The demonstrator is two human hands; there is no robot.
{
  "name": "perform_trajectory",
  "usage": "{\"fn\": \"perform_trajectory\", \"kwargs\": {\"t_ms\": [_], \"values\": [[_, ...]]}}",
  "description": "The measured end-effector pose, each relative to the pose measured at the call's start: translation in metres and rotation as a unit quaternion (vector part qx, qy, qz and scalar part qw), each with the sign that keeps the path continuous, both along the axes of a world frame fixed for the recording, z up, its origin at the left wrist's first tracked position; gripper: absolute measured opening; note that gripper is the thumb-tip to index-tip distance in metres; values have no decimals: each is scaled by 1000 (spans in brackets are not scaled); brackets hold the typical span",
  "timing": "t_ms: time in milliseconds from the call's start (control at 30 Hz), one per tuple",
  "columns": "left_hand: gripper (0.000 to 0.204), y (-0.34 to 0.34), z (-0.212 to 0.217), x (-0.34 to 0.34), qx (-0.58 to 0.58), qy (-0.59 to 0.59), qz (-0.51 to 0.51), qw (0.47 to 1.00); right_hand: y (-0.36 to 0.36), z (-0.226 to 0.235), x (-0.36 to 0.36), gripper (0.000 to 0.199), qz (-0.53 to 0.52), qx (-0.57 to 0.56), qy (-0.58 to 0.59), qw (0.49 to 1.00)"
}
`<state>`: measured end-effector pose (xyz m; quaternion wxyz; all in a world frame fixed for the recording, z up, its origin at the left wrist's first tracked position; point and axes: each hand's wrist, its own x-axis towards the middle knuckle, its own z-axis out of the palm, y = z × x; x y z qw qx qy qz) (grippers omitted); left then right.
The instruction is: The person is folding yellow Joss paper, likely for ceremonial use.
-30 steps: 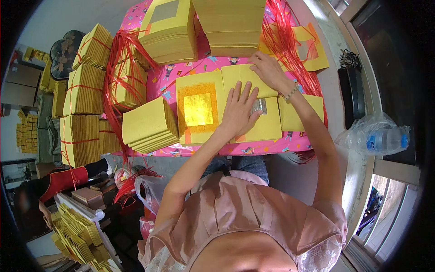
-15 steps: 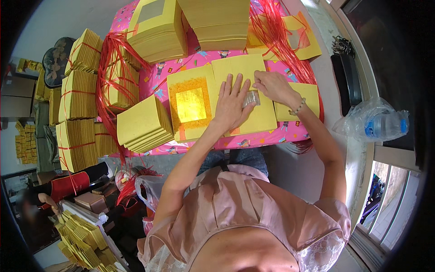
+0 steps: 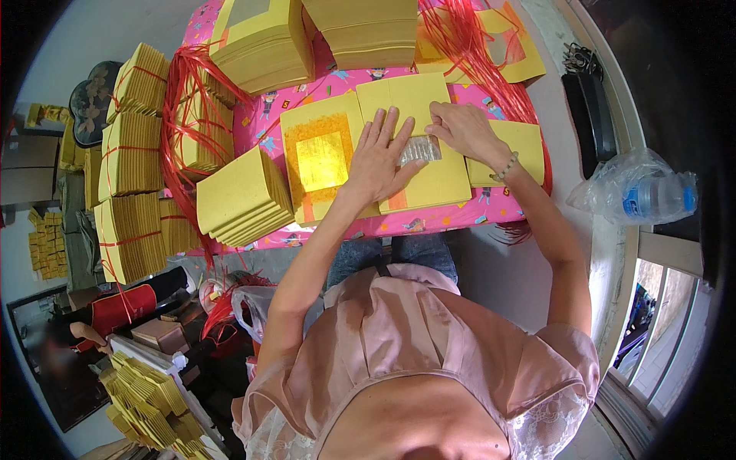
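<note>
now more silver foil (image 3: 421, 150) visible

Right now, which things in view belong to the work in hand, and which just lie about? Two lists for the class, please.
Seemingly in use:
- yellow paper with silver patch, at the hands
- gold-squared yellow sheet beside it
- yellow stack
- red strands

Apparently lying about:
- clear bottle
- clear plastic bag
- long black object

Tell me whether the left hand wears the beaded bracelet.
No: the right hand wears the beaded bracelet, while the left hand wears none.
</note>
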<state>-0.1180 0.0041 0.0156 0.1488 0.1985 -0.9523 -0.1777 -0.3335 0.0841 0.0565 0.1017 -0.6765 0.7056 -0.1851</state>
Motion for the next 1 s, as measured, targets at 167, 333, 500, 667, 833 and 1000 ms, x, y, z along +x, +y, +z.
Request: {"fn": "perform_trajectory", "kwargs": {"t_ms": [167, 333, 500, 667, 833, 1000], "values": [[77, 0, -3, 0, -8, 4, 3, 1000, -1, -4, 0, 28, 17, -6, 15, 1000], [76, -3, -1, -1, 5, -3, -3, 1000, 0, -9, 1, 27, 8, -16, 34, 999], [66, -22, -4, 2, 82, 65, -15, 994, 5, 2, 9, 29, 31, -73, 83, 993], [50, -25, 20, 3, 321, 204, 92, 920, -1, -12, -1, 25, 122, -140, 238, 953], [51, -26, 22, 0, 171, 212, 258, 927, -3, -11, -6, 21, 153, -186, 253, 937], [65, -36, 23, -9, 365, 140, 309, 867, -3, -12, -5, 19, 142, -236, 254, 927]]}}
